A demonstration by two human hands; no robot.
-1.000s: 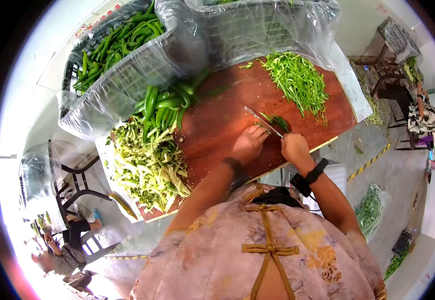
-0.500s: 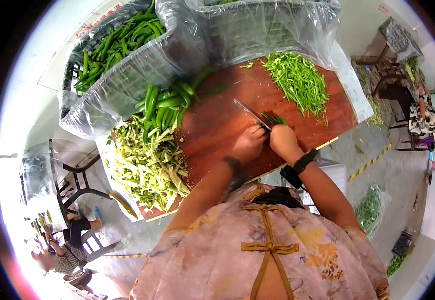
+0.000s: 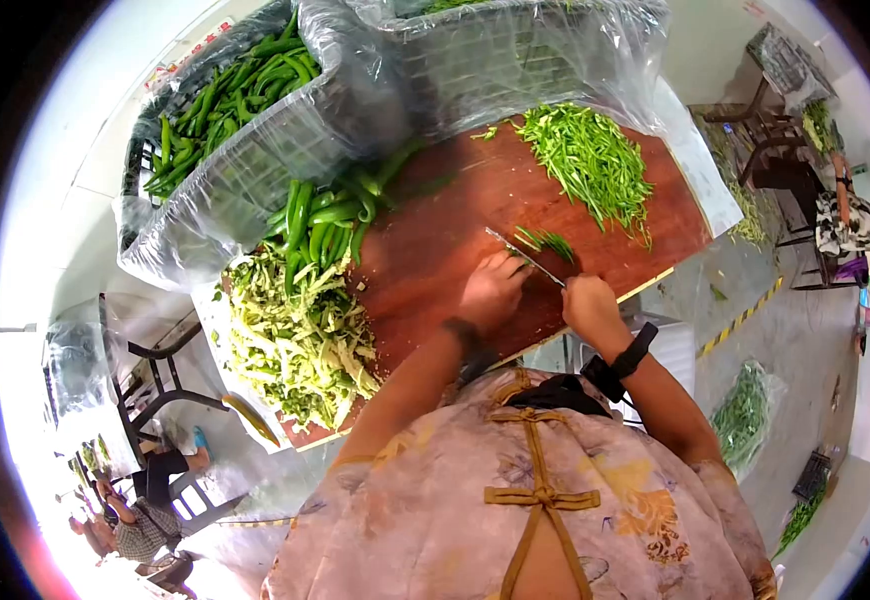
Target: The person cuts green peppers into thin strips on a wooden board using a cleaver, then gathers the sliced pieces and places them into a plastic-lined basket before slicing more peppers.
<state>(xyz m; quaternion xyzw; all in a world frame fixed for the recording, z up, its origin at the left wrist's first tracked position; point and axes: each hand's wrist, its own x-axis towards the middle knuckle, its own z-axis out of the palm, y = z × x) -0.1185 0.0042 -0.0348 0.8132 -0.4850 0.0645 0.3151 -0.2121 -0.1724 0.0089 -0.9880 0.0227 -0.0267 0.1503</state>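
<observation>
The right hand [image 3: 592, 303] has its fingers shut tight around the end of a knife [image 3: 526, 257]. The handle is hidden inside that fist, and the thin blade pokes out toward the left hand [image 3: 492, 293]. That firm grip is likely there so the knife does not wobble.

The left hand rests low over the surface [image 3: 425, 300] with its fingers bent in. I cannot tell if they hold a bit of food, because the hand covers what is under it. Its fingertips are right by the blade, but I cannot tell if they touch it. They may be curled to keep the tips safe from the sharp edge.

A small bunch of green strips [image 3: 547, 243] lies just past the blade, on the side away from the left hand. It is near the right hand's fingers, and the knife sits between it and the left hand.

Farther out, a big heap of cut green bits [image 3: 590, 165] is at the right. At the left are pale scraps [image 3: 295, 335], with whole green peppers [image 3: 325, 220] just behind them. The heaps seem set apart so they do not mix and the middle has room for the hands. Behind the peppers stands a plastic-lined crate [image 3: 245, 160] with more peppers inside, maybe put there so they are easy to reach.
</observation>
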